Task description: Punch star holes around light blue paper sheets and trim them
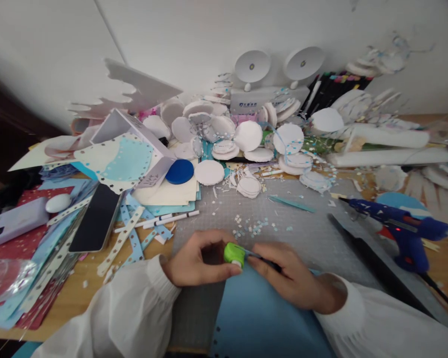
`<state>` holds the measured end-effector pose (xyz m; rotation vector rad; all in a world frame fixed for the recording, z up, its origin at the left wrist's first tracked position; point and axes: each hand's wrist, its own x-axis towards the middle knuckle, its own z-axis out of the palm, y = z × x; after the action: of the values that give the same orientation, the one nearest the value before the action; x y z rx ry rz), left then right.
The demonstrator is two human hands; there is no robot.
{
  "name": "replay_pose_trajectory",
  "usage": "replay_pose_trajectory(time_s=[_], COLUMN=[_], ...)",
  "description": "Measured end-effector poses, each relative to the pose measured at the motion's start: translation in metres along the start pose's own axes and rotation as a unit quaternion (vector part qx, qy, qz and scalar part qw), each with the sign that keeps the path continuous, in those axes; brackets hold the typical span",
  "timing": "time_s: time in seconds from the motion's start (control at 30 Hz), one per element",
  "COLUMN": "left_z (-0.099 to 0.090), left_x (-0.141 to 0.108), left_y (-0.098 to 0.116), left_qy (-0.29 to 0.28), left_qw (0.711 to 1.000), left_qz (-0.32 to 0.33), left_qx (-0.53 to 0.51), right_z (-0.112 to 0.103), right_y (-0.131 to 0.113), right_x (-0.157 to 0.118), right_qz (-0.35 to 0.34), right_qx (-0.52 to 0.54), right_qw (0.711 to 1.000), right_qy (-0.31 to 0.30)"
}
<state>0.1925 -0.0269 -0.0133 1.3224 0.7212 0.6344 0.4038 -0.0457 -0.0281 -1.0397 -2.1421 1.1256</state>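
Note:
My left hand grips a small green hole punch between thumb and fingers, low in the middle of the view. My right hand pinches the edge of a light blue paper sheet and holds it against the punch. Both hands rest over a grey cutting mat. The blue sheet has a row of small holes along its lower left edge. Tiny paper bits lie scattered on the mat just beyond my hands.
A blue glue gun lies at the right with a red light on. A black ruler slants beside it. A dark phone, pens, punched paper strips and a blue disc sit left. White round discs pile up behind.

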Motion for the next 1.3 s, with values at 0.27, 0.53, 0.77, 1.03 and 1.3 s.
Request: replay_pose_trajectory(time_s=[0.27, 0.53, 0.77, 1.03, 1.3], left_z=[-0.0001, 0.0021, 0.0022, 0.0054, 0.002], left_x=[0.0015, 0.0041, 0.0022, 0.0006, 0.0], left_y=[-0.0021, -0.0014, 0.0018, 0.0031, -0.003], left_qy=[-0.005, 0.001, -0.009, -0.001, -0.01], left_qw=[0.998, 0.999, 0.994, 0.984, 0.99], left_qz=[-0.03, -0.047, -0.013, 0.007, 0.006], left_qx=[-0.046, -0.018, 0.107, 0.18, 0.142], right_z=[-0.0019, 0.001, 0.0034, 0.0033, 0.0042], right_y=[-0.006, 0.001, 0.0021, 0.001, 0.002], right_x=[0.0001, 0.0008, -0.0018, 0.0009, -0.0012], right_qz=[0.027, 0.022, 0.017, 0.015, 0.017], right_qx=[0.026, 0.003, 0.006, -0.005, -0.012], right_qw=[0.999, 1.0, 1.0, 1.0, 1.0], right_qy=[0.014, 0.003, -0.019, 0.005, 0.0])
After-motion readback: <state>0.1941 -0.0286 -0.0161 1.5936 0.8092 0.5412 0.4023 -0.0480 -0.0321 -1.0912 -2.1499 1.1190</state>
